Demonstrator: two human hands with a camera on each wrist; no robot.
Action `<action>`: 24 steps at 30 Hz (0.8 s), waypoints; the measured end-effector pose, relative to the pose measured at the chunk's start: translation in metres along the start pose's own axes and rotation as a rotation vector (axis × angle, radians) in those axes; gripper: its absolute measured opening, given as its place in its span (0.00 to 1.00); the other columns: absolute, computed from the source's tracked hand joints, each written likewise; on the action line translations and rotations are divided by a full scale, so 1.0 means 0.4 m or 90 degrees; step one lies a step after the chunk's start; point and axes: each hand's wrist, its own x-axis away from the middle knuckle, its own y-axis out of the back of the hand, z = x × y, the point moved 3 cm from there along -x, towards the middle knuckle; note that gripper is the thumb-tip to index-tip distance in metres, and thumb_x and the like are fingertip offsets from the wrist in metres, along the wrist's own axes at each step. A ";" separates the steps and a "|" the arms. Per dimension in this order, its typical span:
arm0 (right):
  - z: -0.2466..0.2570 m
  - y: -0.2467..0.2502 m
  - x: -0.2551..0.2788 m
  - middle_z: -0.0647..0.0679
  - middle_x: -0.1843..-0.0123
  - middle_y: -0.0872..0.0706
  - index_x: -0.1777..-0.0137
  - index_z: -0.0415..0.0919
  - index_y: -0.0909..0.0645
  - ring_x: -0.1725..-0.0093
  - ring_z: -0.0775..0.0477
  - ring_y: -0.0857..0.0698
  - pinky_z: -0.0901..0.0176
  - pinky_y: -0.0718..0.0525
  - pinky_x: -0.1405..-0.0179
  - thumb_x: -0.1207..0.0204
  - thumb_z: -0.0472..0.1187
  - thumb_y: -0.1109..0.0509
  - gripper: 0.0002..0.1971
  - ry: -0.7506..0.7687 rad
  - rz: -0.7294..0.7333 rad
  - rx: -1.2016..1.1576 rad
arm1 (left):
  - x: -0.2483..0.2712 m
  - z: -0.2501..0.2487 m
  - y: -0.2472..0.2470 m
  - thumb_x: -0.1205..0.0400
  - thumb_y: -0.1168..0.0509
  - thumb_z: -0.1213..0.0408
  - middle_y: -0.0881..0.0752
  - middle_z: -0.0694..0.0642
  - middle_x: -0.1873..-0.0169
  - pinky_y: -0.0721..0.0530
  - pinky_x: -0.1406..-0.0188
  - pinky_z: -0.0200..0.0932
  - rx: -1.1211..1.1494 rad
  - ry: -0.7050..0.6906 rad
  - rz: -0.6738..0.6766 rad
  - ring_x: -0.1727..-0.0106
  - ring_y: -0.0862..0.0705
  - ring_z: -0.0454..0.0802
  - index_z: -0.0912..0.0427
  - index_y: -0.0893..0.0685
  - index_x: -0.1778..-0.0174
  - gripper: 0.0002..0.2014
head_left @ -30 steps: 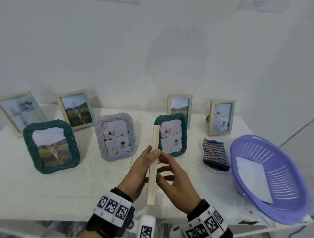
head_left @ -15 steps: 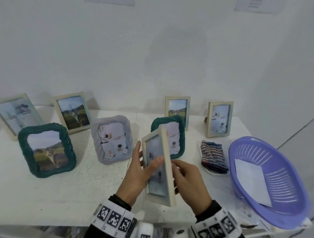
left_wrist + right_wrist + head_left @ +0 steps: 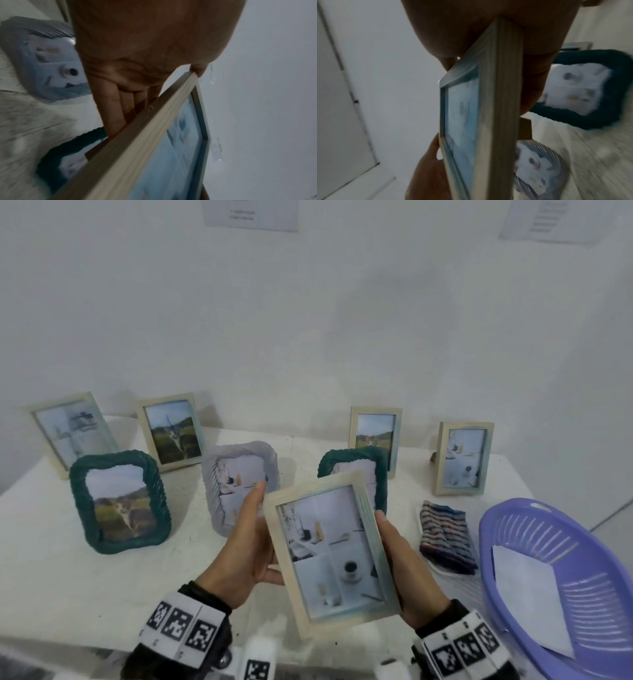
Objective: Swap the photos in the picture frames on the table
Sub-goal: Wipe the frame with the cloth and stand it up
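Both hands hold a light wooden frame [image 3: 330, 553] above the table's front edge, its photo of a cup on a white table facing me. My left hand [image 3: 250, 539] grips its left edge, fingers behind the back. My right hand [image 3: 407, 570] grips the right edge, thumb on the front. In the left wrist view the left hand [image 3: 137, 67] curls behind the wooden frame [image 3: 137, 148]. The right wrist view shows the wooden frame [image 3: 493, 121] edge-on under my right hand [image 3: 488, 27]. A grey woven frame [image 3: 239, 474] and a green woven frame [image 3: 356, 470] stand behind it.
A dark green woven frame [image 3: 120, 501] stands at the left. Several wooden frames line the back, among them one [image 3: 171, 429] at the left and one [image 3: 466, 457] at the right. A striped cloth [image 3: 445, 535] lies beside a purple basket [image 3: 561, 655] holding white paper [image 3: 527, 587].
The wooden frame has turned from edge-on to face me, so its photo now shows. Both hands shifted to grip its side edges.
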 end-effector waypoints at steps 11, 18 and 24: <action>0.370 -0.083 -0.202 0.44 0.57 0.10 0.39 0.42 0.19 0.54 0.42 0.11 0.38 0.12 0.54 0.17 0.45 0.37 0.12 0.460 -0.116 0.411 | -0.107 -0.376 0.125 0.22 0.53 0.28 0.10 0.64 0.52 0.16 0.60 0.51 -0.119 -0.216 -0.048 0.56 0.13 0.58 0.58 0.14 0.41 0.39; 0.562 -0.144 -0.487 0.50 0.61 0.14 0.43 0.49 0.25 0.55 0.44 0.12 0.39 0.11 0.56 0.20 0.50 0.36 0.09 0.425 -0.137 0.527 | -0.301 -0.582 0.233 0.17 0.56 0.34 0.11 0.64 0.48 0.13 0.49 0.56 -0.152 -0.227 -0.048 0.52 0.13 0.58 0.60 0.18 0.37 0.35; 0.533 -0.137 -0.676 0.44 0.60 0.13 0.49 0.42 0.29 0.59 0.42 0.13 0.40 0.10 0.53 0.17 0.39 0.35 0.04 0.232 -0.074 0.525 | -0.460 -0.588 0.334 0.15 0.49 0.40 0.13 0.61 0.56 0.16 0.46 0.53 -0.201 -0.142 -0.103 0.56 0.14 0.57 0.57 0.19 0.52 0.24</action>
